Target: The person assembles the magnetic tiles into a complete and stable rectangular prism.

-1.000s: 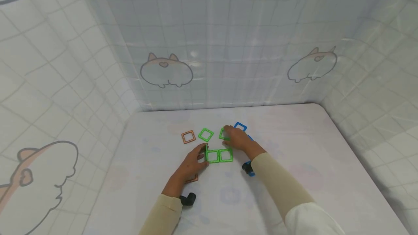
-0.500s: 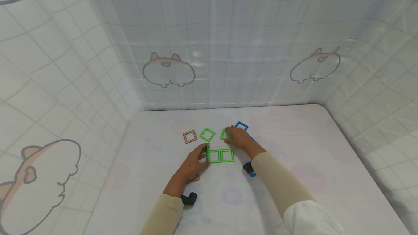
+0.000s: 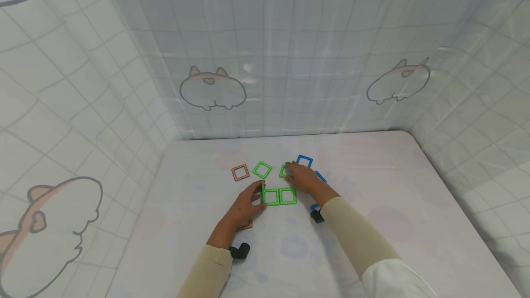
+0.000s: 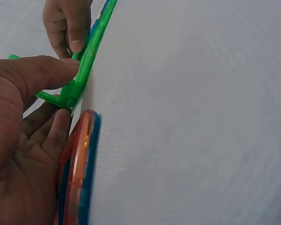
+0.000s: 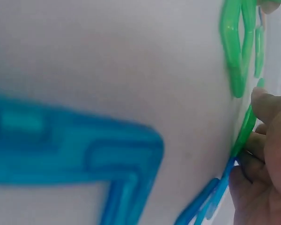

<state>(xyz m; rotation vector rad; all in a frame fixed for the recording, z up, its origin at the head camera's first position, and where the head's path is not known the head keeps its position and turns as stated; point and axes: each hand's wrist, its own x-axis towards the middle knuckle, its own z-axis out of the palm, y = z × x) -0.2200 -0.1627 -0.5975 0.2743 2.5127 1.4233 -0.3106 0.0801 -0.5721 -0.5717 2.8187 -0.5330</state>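
In the head view my left hand (image 3: 244, 203) holds a green square magnetic tile (image 3: 262, 192) upright, between thumb and fingers. It stands at the left edge of two flat green tiles (image 3: 279, 197) lying side by side. Farther back, my right hand (image 3: 304, 176) pinches another green tile (image 3: 283, 170), partly hidden under the fingers. The right wrist view shows that green tile (image 5: 246, 129) between thumb and fingers, its lower end by a blue tile (image 5: 218, 192). An orange tile (image 4: 77, 173) lies right beside the left hand in the left wrist view.
At the back lie an orange tile (image 3: 240, 172), a turned green tile (image 3: 262, 169) and a blue tile (image 3: 305, 161). More blue tiles (image 3: 320, 176) are partly covered by the right arm. A patterned curtain (image 3: 265, 59) surrounds the white table (image 3: 198, 169).
The blue tile at the back has turned slightly, and more of the blue tile beside the right wrist shows. My right hand has shifted a little; my left hand stays in place.
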